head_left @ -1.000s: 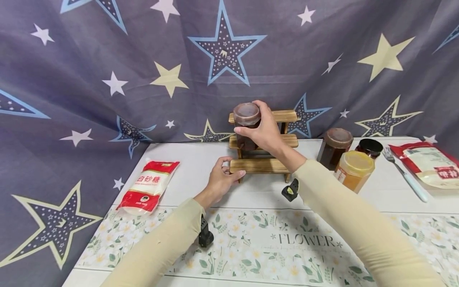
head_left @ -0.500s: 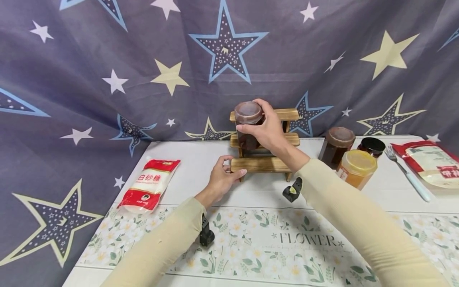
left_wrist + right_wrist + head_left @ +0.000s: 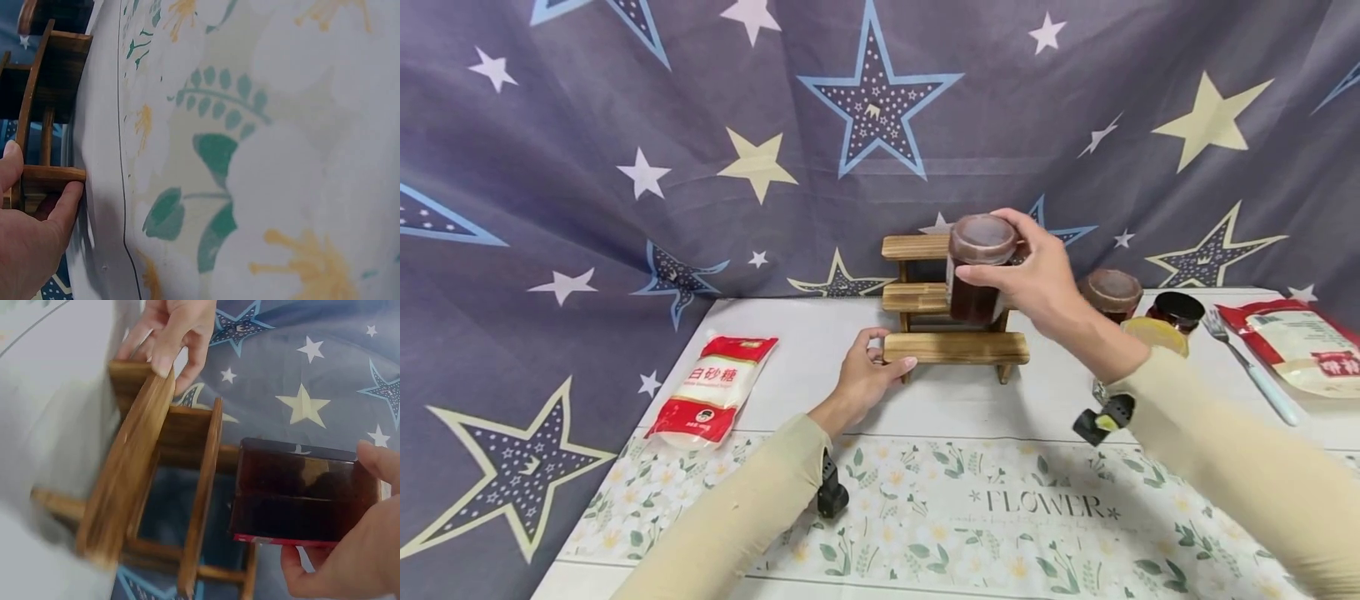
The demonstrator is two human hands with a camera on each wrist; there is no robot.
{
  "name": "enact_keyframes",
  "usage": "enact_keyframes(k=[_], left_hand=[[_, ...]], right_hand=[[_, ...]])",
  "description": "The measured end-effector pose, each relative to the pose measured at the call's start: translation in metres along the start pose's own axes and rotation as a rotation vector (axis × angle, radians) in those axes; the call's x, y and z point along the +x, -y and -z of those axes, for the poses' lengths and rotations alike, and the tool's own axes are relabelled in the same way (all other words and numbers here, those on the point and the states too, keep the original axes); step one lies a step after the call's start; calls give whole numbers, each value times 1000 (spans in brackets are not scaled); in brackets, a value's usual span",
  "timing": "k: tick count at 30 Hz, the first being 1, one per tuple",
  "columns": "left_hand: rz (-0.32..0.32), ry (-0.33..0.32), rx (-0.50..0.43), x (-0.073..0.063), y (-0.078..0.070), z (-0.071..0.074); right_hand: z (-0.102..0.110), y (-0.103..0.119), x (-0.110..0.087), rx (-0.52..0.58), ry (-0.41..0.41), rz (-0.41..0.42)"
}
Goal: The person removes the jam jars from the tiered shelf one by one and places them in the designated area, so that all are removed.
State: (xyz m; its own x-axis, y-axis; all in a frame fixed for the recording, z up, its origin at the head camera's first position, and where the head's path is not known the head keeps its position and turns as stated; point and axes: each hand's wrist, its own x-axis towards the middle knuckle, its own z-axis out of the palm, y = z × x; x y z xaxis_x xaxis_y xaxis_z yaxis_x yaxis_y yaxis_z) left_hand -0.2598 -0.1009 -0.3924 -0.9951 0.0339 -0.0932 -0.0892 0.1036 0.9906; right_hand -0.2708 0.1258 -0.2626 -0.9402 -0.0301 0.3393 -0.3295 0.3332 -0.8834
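A dark brown jar (image 3: pixel 976 296) with a reddish-brown lid hangs in front of the right side of the small three-tier wooden stand (image 3: pixel 958 348). My right hand (image 3: pixel 1043 279) grips it near the top, thumb in front and fingers behind. In the right wrist view, the jar (image 3: pixel 297 494) appears apart from the steps of the stand. My left hand (image 3: pixel 863 373) pinches the left end of the stand's lowest step; the left wrist view shows thumb and fingers around that wooden end (image 3: pixel 53 175).
Right of the stand are another dark jar (image 3: pixel 1111 293), a black-lidded jar (image 3: pixel 1177 310) and a yellow-lidded jar (image 3: pixel 1157 335), partly behind my right arm. Beyond lie a fork (image 3: pixel 1255 371) and a red-and-white bag (image 3: pixel 1300 346). A white sugar bag (image 3: pixel 713 390) lies left.
My right hand has carried the dark jar from the left side of the stand toward the right. My left hand has stayed on the lowest step.
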Motion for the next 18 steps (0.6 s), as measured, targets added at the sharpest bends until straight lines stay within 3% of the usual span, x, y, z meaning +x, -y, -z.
enact_keyframes(k=[7, 13, 18], left_hand=[[-6, -8, 23, 0, -1, 1], [-14, -8, 53, 0, -2, 1], [-18, -13, 64, -1, -2, 0]], right_hand=[[49, 7, -15, -9, -34, -40], [89, 1, -29, 26, -82, -110], [126, -6, -35, 60, -154, -107]])
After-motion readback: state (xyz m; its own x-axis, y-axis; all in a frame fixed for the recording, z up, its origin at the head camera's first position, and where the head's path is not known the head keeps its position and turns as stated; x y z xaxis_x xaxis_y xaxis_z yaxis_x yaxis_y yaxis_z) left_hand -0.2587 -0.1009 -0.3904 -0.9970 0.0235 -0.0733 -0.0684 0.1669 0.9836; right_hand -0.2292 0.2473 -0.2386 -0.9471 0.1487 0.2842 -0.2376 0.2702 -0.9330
